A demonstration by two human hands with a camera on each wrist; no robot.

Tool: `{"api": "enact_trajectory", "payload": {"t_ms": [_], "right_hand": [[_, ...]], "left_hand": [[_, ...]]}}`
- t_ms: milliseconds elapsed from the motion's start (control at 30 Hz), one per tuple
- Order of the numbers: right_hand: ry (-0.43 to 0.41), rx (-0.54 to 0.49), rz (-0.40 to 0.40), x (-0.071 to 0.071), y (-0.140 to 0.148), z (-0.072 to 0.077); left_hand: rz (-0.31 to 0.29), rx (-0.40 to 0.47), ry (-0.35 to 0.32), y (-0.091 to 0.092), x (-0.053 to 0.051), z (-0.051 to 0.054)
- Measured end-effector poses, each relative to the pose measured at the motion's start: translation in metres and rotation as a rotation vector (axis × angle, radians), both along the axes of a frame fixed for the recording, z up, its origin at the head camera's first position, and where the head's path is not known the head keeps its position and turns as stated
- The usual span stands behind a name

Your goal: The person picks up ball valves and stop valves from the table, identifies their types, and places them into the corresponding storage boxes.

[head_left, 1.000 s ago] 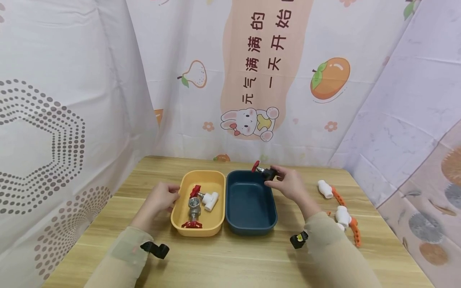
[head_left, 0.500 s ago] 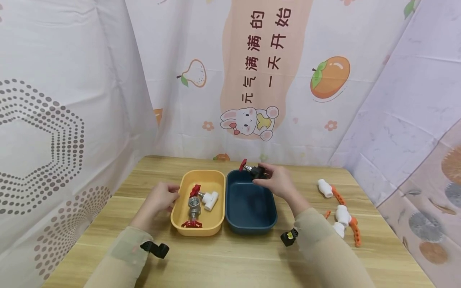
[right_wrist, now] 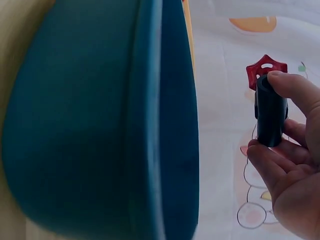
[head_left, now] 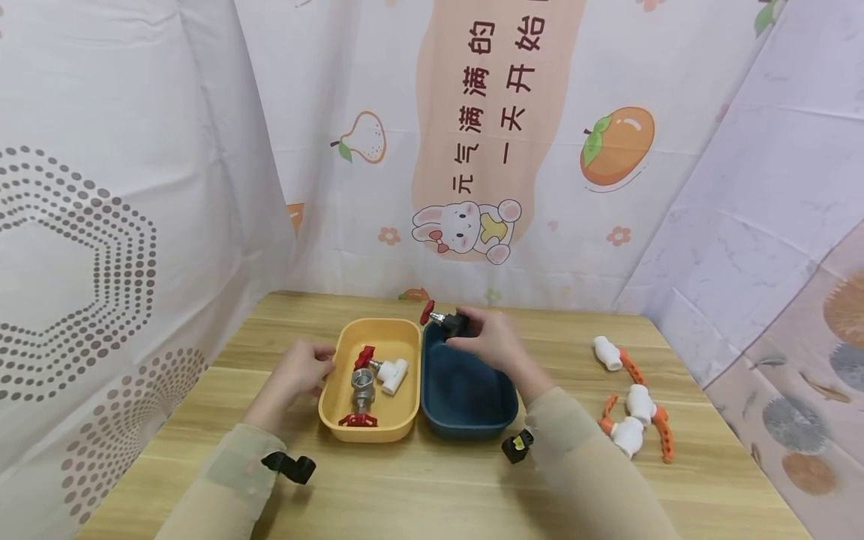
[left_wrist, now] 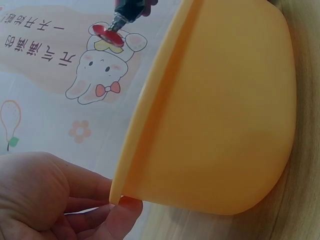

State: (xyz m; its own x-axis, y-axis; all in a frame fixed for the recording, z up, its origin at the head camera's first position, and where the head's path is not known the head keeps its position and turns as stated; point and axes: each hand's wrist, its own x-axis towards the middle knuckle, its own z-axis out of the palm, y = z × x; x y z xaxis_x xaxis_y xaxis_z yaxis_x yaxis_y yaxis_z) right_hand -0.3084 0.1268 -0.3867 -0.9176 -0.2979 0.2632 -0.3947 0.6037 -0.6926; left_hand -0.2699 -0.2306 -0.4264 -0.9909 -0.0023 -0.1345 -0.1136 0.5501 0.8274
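My right hand point(head_left: 496, 341) holds a black valve point(head_left: 455, 325) with a red handwheel above the far left part of the dark blue bin point(head_left: 516, 409). In the right wrist view, thumb and fingers grip the black valve body point(right_wrist: 270, 115) at its two ends. My left hand point(head_left: 300, 369) pinches the rim of the yellow bin point(left_wrist: 220, 115), thumb on one side and fingers on the other. Inside the yellow bin lie a metal valve point(head_left: 363, 390) with a red handwheel and a white tee-shaped valve point(head_left: 391, 375), also with a red handwheel.
The two bins stand side by side on the wooden table point(head_left: 432, 487). To the right lie several white pipe fittings with orange handles, among them a white valve point(head_left: 607, 352) and another white valve point(head_left: 640, 403). A printed curtain point(head_left: 337, 255) hangs behind the table.
My right hand has carried the black valve left across the far side of the blue bin, toward the yellow bin. The left hand stays at the yellow rim.
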Motion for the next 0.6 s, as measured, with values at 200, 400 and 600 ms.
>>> {"api": "enact_trajectory", "payload": {"t_ms": [200,400,600], "right_hand": [[-0.037,-0.032,0.025,0.002,-0.02,0.001],[-0.052,-0.044,0.027,0.003,-0.036,-0.001],[-0.051,-0.002,0.035,0.002,-0.048,-0.006]], "left_hand": [[0.002,0.006,0.0,0.0,0.0,0.0],[-0.006,0.01,0.01,-0.001,0.0,0.0],[-0.008,0.015,0.014,0.0,0.0,-0.001]]}}
